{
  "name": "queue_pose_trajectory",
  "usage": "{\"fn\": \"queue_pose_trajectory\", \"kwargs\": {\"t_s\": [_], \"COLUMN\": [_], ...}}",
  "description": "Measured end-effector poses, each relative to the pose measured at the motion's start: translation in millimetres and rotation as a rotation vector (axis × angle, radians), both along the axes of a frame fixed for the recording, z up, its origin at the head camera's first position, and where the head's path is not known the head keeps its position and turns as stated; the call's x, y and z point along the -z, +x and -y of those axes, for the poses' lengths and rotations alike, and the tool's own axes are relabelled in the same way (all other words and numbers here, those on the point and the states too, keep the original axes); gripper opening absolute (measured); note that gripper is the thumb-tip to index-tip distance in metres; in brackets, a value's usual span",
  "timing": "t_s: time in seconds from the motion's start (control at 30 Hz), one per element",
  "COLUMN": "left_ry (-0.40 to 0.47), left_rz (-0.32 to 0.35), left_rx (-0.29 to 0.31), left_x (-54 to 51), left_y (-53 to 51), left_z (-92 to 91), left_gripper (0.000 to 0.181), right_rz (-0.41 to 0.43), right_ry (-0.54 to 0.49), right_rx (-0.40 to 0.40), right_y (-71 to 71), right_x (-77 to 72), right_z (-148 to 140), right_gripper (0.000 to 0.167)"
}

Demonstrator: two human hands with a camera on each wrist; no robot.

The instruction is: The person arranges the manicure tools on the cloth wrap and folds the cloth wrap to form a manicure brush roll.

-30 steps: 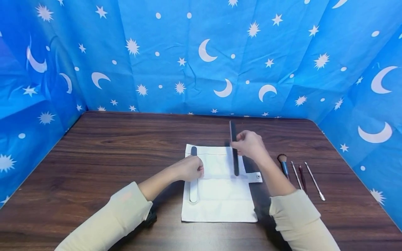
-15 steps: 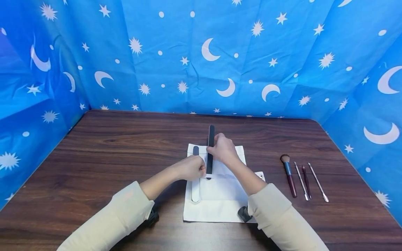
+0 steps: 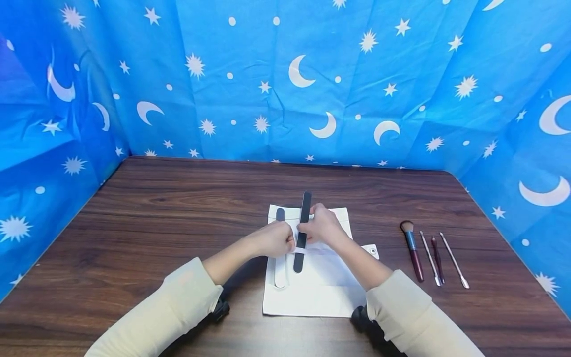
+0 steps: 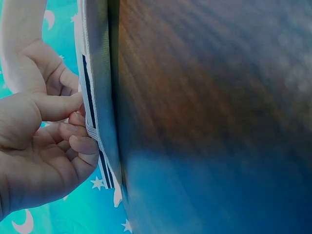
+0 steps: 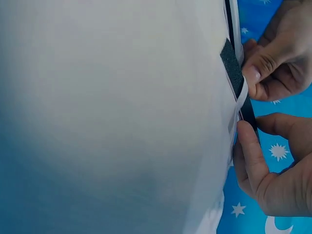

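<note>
In the head view, a white fabric tool roll lies unfolded on the table. My right hand pinches a black nail file between thumb and fingers; its lower end passes under the roll's white elastic band. Close by on the left, my left hand pinches that band and lifts it, as the right wrist view shows with the band arched over the file. Beneath my left hand lies a second nail file, grey at the top and white below, partly hidden by the hand.
To the right of the roll lie a makeup brush, a metal pusher, a dark red slim tool and another metal pusher. A snap tab sticks out from the roll's right side. A blue curtain hangs behind the table.
My right hand has brought the black file left from above the roll's right side, then slid its lower end toward me under the band. The left hand has stayed at the band.
</note>
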State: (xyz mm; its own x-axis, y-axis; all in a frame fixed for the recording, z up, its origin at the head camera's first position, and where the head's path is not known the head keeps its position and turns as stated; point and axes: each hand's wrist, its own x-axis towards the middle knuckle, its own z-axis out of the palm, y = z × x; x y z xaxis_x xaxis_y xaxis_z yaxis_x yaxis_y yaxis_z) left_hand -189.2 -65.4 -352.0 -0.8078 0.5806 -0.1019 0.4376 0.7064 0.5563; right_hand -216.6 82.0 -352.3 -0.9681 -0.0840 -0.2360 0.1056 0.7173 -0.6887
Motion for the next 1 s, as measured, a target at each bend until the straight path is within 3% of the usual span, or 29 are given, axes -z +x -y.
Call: {"fn": "queue_pose_trajectory", "kwargs": {"t_s": [0.27,0.57,0.77,1.0], "left_ry": [0.01,0.012,0.006,-0.01], "left_rz": [0.002,-0.003,-0.015,-0.012], "left_rx": [0.004,-0.006,-0.005,-0.006], "left_x": [1.4,2.6,2.3,2.4], "left_y": [-0.1,0.1,0.5,-0.5], "left_z": [0.3,-1.9,-4.1,-6.2], "left_gripper": [0.036,0.032,0.034,0.036], "right_rz": [0.082,0.178,0.187,0.121], "right_ry": [-0.05,-0.307,-0.256,-0.14], "right_rx": [-0.045,-0.019,-0.068,-0.133], "right_y": [5.6,2.9,3.4,8.7], "right_x": [6.0,9.2,10.0,5.3], "right_z": [0.5,-10.4,-14.0,-18.7], "right_gripper": [0.048,0.008,0.005,0.01]}}
